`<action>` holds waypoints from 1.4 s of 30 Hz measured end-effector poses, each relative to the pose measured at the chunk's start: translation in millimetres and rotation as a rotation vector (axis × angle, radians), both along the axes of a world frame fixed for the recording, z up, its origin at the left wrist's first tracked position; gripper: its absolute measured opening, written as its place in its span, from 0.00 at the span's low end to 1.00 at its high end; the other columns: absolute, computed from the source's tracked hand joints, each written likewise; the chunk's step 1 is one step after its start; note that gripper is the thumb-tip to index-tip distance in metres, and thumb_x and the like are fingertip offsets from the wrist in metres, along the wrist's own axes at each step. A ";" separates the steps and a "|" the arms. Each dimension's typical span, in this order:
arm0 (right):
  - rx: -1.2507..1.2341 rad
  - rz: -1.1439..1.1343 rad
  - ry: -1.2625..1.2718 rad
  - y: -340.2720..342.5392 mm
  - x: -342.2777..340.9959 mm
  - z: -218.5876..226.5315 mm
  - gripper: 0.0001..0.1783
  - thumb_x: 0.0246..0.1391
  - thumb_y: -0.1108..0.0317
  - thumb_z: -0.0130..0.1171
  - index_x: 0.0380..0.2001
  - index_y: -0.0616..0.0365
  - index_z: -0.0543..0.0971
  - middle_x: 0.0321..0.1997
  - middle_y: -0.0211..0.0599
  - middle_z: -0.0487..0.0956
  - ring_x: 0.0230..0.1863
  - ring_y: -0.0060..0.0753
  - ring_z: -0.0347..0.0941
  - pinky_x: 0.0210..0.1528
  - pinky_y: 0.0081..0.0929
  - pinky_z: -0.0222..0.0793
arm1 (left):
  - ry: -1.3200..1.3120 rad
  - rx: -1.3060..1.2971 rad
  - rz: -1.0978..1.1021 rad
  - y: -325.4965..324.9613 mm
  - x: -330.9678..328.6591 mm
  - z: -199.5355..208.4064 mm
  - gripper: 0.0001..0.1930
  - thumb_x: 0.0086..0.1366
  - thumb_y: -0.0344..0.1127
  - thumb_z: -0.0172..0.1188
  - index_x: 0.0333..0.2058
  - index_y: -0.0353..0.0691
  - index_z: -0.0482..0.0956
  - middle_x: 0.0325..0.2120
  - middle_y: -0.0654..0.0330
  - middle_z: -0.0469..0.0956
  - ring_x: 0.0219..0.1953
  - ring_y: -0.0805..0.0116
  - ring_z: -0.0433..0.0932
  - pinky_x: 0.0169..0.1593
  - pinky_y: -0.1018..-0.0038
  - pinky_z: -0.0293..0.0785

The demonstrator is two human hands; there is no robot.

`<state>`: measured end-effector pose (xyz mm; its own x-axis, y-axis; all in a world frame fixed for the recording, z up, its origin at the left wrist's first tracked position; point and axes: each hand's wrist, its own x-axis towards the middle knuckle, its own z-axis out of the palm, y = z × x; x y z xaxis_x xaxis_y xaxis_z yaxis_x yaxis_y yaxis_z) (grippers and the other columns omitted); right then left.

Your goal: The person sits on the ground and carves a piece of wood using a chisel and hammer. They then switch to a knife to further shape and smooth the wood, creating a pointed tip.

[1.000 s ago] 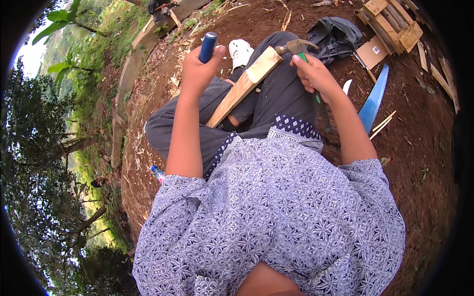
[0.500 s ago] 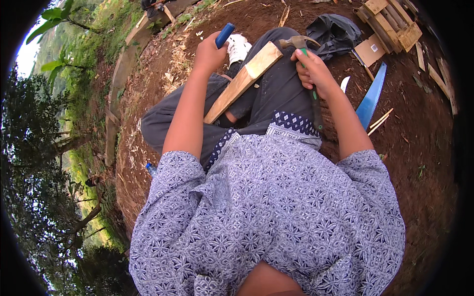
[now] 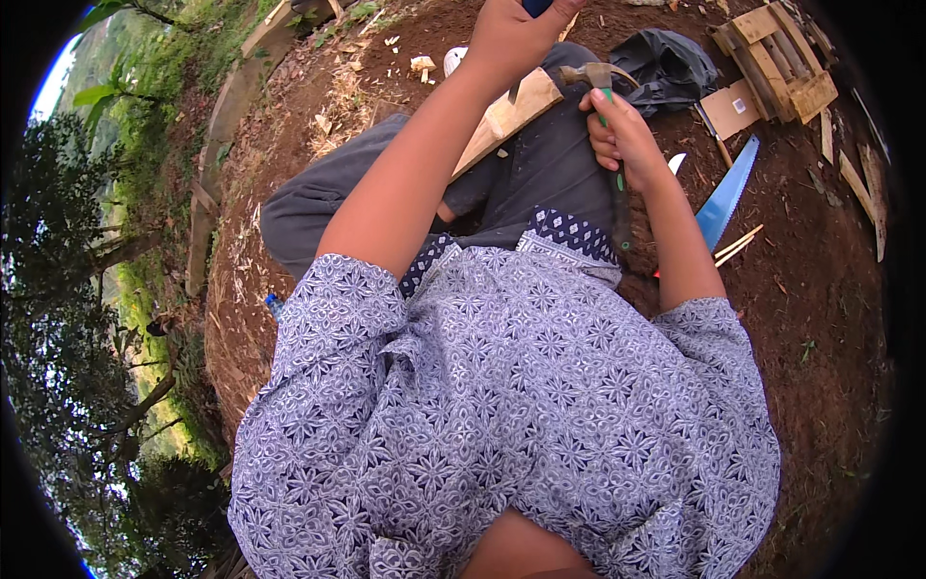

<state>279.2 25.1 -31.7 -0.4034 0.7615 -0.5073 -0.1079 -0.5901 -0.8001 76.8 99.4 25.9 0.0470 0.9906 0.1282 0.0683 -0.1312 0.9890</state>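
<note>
My left hand [image 3: 516, 43] is closed around the blue handle [image 3: 537, 6] of a chisel, near the top edge of the view. Below the fist a short bit of dark blade shows over the wood; whether it touches cannot be made out. A squared length of pale wood [image 3: 529, 108] lies slantwise across my crossed legs, partly hidden by my left forearm. My right hand [image 3: 625, 140] grips a claw hammer [image 3: 600, 75] by its green and black handle. The hammer's head is just beyond the right end of the wood.
On the brown soil to the right lie a blue saw blade [image 3: 730, 193], thin sticks [image 3: 741, 245] and a piece of cardboard [image 3: 730, 108]. Farther back are a black plastic bag [image 3: 667, 66] and a wooden pallet-like stack [image 3: 772, 58]. Wood chips are scattered at the left.
My left hand has swung right and farther away with the chisel, now over the wood's far end. The wood shows less behind my forearm. The hammer has hardly moved.
</note>
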 end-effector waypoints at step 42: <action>0.570 -0.030 -0.424 92.3 19.5 161.3 0.17 0.76 0.51 0.47 0.39 0.51 0.75 0.19 0.16 0.60 0.15 0.11 0.52 0.15 0.15 0.47 | 0.150 0.057 -0.086 15.3 14.5 -29.8 0.17 0.69 0.48 0.65 0.36 0.37 0.81 0.25 0.62 0.78 0.30 0.73 0.74 0.38 0.70 0.72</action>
<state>298.7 117.5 129.6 -0.2342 0.9627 -0.1357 0.2717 -0.0692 -0.9599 91.4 114.7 -3.9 0.1542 0.9734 0.1693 0.2002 -0.1986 0.9594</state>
